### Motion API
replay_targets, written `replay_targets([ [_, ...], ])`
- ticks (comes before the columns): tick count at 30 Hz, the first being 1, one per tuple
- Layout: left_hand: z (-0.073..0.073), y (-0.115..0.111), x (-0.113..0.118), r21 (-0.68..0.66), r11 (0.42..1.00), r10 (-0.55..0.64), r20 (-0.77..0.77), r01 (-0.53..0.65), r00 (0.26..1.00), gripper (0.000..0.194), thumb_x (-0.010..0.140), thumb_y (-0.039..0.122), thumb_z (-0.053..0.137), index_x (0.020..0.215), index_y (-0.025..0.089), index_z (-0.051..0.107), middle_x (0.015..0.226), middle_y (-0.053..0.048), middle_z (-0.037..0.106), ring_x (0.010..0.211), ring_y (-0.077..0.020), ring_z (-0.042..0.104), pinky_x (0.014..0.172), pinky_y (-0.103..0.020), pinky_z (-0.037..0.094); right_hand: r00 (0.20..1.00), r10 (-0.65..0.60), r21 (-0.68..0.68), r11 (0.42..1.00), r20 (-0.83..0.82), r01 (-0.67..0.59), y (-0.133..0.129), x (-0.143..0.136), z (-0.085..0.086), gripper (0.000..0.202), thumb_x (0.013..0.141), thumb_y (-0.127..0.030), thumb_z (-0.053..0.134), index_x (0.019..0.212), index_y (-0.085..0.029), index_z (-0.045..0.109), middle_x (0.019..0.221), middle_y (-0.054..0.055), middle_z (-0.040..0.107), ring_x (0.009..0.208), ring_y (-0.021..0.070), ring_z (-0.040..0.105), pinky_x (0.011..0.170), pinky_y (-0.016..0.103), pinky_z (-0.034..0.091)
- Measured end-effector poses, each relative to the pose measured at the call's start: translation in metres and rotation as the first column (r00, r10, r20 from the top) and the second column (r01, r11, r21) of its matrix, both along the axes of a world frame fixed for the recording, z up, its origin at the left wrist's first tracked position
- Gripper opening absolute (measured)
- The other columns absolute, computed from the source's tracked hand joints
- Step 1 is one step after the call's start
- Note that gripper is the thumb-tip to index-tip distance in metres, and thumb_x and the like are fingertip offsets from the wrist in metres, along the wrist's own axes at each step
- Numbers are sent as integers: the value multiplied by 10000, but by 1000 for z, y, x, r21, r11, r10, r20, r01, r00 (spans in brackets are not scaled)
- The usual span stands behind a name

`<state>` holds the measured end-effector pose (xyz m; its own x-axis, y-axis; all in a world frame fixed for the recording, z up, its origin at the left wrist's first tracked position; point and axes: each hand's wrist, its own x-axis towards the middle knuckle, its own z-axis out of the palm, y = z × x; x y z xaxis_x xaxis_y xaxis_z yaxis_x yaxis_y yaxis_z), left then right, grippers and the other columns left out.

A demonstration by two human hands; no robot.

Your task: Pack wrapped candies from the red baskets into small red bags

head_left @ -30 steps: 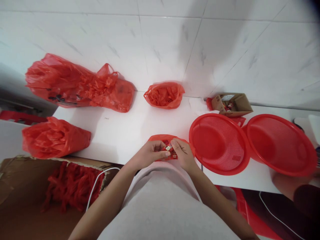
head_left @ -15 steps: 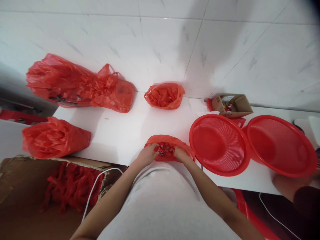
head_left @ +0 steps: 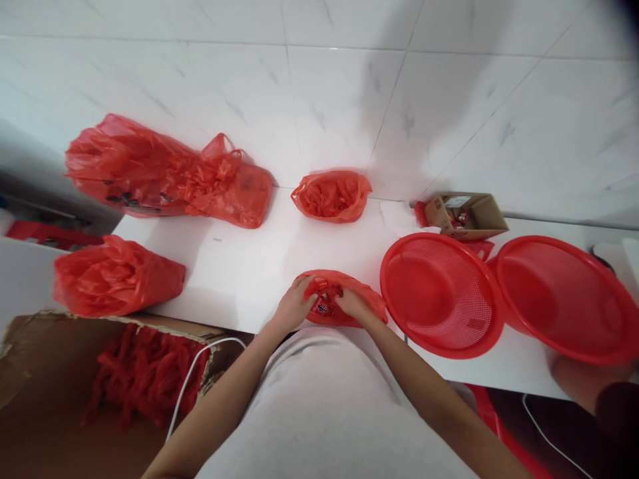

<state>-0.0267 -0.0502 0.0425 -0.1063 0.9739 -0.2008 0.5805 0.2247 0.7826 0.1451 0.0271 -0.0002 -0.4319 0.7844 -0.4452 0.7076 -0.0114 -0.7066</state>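
Observation:
Right in front of my body, an opened red plastic bag (head_left: 367,293) lies at the table's front edge. Inside it are small red packets (head_left: 323,306), one printed with a black character. My left hand (head_left: 295,305) is at the bag's left side, fingers curled over the rim and thumb toward the packets. Reaching in from the right, my right hand (head_left: 352,303) has its fingers closed together among the packets; what they hold is too small to make out.
Two red mesh baskets (head_left: 439,243) stand to the right, with a small cardboard box (head_left: 482,211) behind. Other red bags (head_left: 332,193) sit at the back; a stuffed red bag (head_left: 120,276) stands left. A large carton (head_left: 30,372) holds red bags below. At far right is another person's arm (head_left: 574,379).
My left hand has shifted slightly up along the bag's rim. My right hand has moved a little left, deeper among the packets. The camera view has tilted slightly.

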Motion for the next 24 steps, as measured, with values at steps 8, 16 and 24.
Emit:
replay_targets([
  [8,40,4,16,-192,979,161,488,-74,858,343,855,467,549,1025,187,649,969,-69,693,909,-199,634,830,-345,494,803,-250,-426,905,-541,-5,-17,15,56,221,822,-261,430,910,-202,624,724,-15,615,631,122,585,591,235,465],
  [16,67,3,24,-211,975,183,596,-68,782,302,783,459,659,836,161,657,784,-27,656,719,-143,601,656,-260,488,842,-137,-128,988,-522,82,-27,22,95,256,853,-308,495,1039,-214,644,922,13,645,766,128,563,704,266,460],
  [24,71,-2,27,-240,939,345,654,-248,673,307,754,462,687,766,165,609,724,-2,650,694,-127,609,579,-204,448,732,-276,-204,961,-623,188,-36,17,106,369,916,-529,435,715,-222,480,612,-43,453,544,111,417,519,239,351],
])
